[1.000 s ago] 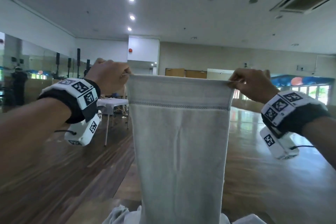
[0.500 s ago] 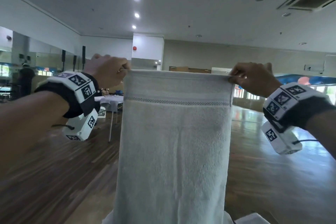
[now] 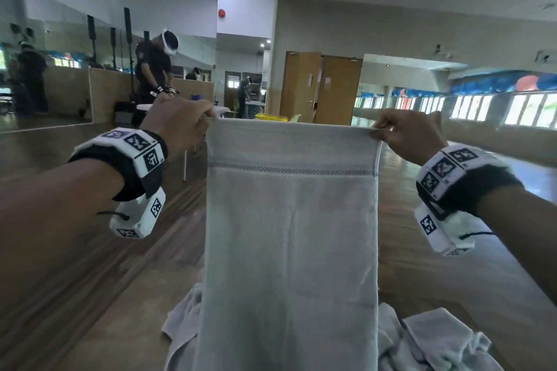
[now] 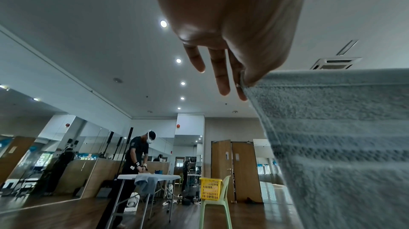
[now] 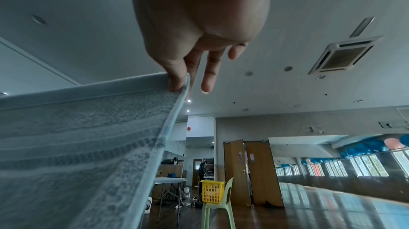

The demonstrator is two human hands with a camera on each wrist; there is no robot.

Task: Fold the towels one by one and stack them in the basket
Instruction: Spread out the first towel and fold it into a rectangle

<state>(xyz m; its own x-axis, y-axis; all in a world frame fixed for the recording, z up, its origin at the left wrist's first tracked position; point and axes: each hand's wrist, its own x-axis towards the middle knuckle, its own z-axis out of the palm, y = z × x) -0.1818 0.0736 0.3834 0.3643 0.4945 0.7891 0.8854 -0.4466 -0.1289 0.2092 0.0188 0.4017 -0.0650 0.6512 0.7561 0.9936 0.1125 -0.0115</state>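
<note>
A pale grey towel (image 3: 289,235) with a woven stripe near its top hem hangs stretched in the air before me. My left hand (image 3: 193,120) pinches its top left corner, and my right hand (image 3: 391,132) pinches its top right corner. The left wrist view shows thumb and forefinger nipping the towel (image 4: 332,136) corner, with the other fingers (image 4: 221,75) straight. The right wrist view shows the same pinch on the towel (image 5: 77,145). The lower end of the towel drops onto a heap of crumpled towels (image 3: 428,343). A yellow basket (image 4: 210,188) stands on a pale green chair (image 4: 218,206) far off.
A wooden tabletop (image 3: 452,289) lies under the towel heap. Across the room a person (image 3: 153,75) in dark clothes works at a white folding table (image 4: 148,177). Wooden doors (image 3: 319,87) and a mirrored wall (image 3: 60,48) stand at the back, above a wooden floor.
Both hands, still pinching the corners, have come lower in view with the towel. The view has tilted down, so the towel heap on the table shows more.
</note>
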